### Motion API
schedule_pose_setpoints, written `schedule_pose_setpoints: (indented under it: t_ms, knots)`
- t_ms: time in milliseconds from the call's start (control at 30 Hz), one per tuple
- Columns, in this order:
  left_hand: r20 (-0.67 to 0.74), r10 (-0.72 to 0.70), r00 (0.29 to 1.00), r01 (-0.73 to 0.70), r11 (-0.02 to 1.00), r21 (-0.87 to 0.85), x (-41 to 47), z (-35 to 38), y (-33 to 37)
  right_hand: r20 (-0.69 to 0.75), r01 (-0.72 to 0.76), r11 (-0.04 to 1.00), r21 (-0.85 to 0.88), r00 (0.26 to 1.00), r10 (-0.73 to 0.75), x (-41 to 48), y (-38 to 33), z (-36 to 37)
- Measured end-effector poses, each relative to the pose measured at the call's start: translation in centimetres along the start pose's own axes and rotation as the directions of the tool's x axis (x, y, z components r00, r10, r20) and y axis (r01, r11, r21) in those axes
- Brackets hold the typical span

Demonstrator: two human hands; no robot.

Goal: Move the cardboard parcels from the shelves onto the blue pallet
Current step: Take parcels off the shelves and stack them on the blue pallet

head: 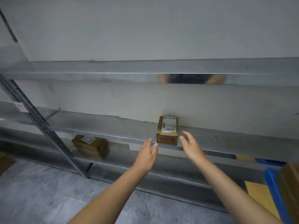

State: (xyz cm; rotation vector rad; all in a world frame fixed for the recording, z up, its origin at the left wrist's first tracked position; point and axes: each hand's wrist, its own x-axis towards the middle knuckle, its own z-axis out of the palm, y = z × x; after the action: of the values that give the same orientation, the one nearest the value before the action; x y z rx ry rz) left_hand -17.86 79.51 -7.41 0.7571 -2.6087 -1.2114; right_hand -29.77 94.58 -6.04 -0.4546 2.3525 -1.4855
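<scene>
Cardboard parcel (167, 130) sits between both open hands, untouched.

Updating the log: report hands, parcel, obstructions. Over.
Left hand and right hand open, flanking the parcel, no grip yet. Parcel sits on middle shelf. Nothing between hands and parcel; second parcel on shelf below.
</scene>
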Motion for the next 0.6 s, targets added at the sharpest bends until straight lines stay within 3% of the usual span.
schedule_pose_setpoints:
  t_ms: [267, 600]
  knots:
    - [0.046, -0.056, 0.997, 0.062, 0.989, -0.132, 7.4, 0.6, -2.0, -0.023, -0.137, 0.983, -0.125, 0.991, 0.135, 8.8, 0.9, 0.9]
    - [0.18, -0.052, 0.982, 0.098, 0.962, -0.255, 17.7, 2.6, -2.7, -0.039, -0.275, 0.961, -0.001, 0.961, 0.275, 15.0, 2.0, 5.2]
